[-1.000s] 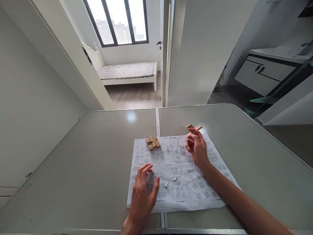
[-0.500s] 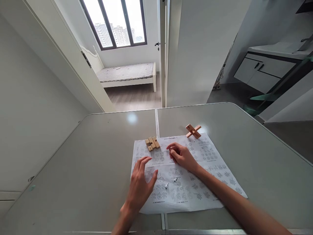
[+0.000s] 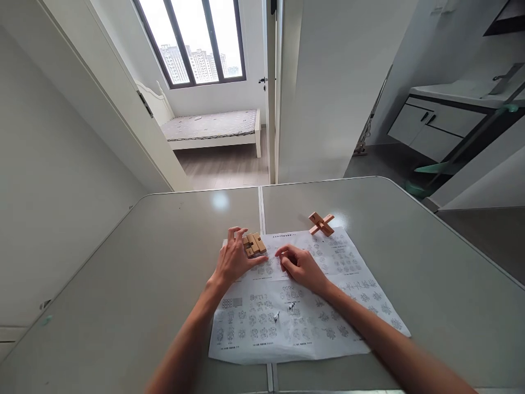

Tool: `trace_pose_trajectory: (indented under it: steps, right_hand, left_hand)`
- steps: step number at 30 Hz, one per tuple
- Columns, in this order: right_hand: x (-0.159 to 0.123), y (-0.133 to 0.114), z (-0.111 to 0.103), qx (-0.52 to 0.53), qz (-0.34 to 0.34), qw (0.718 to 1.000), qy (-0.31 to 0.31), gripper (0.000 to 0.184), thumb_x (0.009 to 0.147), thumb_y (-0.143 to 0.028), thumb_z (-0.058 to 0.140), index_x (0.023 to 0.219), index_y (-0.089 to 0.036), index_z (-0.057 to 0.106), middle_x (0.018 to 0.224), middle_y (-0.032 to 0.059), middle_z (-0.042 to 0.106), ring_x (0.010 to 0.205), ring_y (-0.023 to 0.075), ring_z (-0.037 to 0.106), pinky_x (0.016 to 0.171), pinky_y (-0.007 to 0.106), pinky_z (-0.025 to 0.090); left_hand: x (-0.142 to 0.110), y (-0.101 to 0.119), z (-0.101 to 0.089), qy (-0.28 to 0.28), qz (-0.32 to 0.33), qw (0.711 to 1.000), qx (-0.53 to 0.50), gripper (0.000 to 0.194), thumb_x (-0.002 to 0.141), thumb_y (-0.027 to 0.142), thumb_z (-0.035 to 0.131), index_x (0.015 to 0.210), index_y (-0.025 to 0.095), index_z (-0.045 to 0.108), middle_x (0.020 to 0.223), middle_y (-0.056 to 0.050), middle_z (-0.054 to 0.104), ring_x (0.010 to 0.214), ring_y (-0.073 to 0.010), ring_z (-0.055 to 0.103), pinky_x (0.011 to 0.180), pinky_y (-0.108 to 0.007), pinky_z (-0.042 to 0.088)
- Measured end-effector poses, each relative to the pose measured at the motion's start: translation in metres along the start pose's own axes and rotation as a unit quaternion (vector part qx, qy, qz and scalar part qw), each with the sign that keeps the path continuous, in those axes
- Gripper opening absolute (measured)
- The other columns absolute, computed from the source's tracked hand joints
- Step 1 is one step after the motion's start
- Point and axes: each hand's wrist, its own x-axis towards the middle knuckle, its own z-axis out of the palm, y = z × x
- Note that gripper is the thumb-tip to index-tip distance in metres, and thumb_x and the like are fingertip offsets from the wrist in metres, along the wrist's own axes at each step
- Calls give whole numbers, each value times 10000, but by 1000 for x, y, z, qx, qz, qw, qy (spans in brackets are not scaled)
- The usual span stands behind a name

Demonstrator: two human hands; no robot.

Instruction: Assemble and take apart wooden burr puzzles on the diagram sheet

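Note:
A light wooden burr puzzle [image 3: 255, 246], made of several notched pieces fitted together, lies at the upper left of a printed paper sheet [image 3: 262, 350]. My left hand [image 3: 234, 260] is around its left side, fingers behind it and thumb along its front edge. The fingers are spread, and I cannot tell how firmly they touch it. My right hand [image 3: 301, 268] rests on the sheet just right of the puzzle. Its fingers are loosely curled, with nothing visible in them. A reddish wooden cross of interlocked pieces [image 3: 322, 224] stands at the sheet's top right edge.
Two small dark-and-white scraps [image 3: 276, 317] lie on the sheet's lower middle. The grey table [image 3: 164, 306] has a seam down its centre. Beyond it are a bed [image 3: 213, 126] past a doorway and a white cabinet [image 3: 435, 120] at right.
My left hand has moved forward from the sheet's left middle to the light wooden puzzle, fingers reaching around it. My right hand stays curled in nearly the same place. The view has shifted slightly.

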Motion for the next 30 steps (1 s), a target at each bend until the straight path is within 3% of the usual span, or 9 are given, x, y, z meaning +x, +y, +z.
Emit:
trace_pose_trajectory:
  steps: [4, 8, 20, 30]
  right_hand:
    - [0, 1, 1, -11, -1, 1000, -3, 169, 944, -237, 533, 993, -215, 693, 640, -30, 659, 497, 138, 512, 535, 262, 421]
    - [-1, 1, 0, -16, -1, 1000, -6, 159, 934, -229, 543, 983, -219, 694, 648, -29, 664, 510, 140, 517, 548, 261, 423]
    - [-2, 1, 2, -11, 1, 1000, -9, 144, 942, -268, 549, 979, -219, 679, 640, -28, 642, 494, 140, 502, 534, 268, 426]
    - [-3, 8, 1, 21, 6, 996, 91, 226, 1009, -396, 503, 1022, -213, 633, 587, -66, 501, 469, 134, 458, 477, 252, 394]
  left_hand:
    - [1, -1, 4, -3, 33, 999, -29, 810, 746, 618, 856, 1387, 282, 494, 1457, -110, 592, 1080, -335, 740, 850, -461, 611]
    - [0, -3, 8, -9, 30, 997, -64, 774, 809, 586, 816, 1434, 308, 455, 1346, -62, 718, 1076, -318, 756, 888, -431, 592]
    - [-10, 2, 11, -33, 41, 992, -116, 674, 823, 528, 777, 1404, 281, 540, 1258, -62, 757, 981, -279, 767, 854, -383, 595]
    - [-34, 33, 9, -94, 128, 976, -146, 705, 774, 500, 832, 1409, 338, 571, 1186, -20, 791, 985, -285, 779, 858, -379, 594]
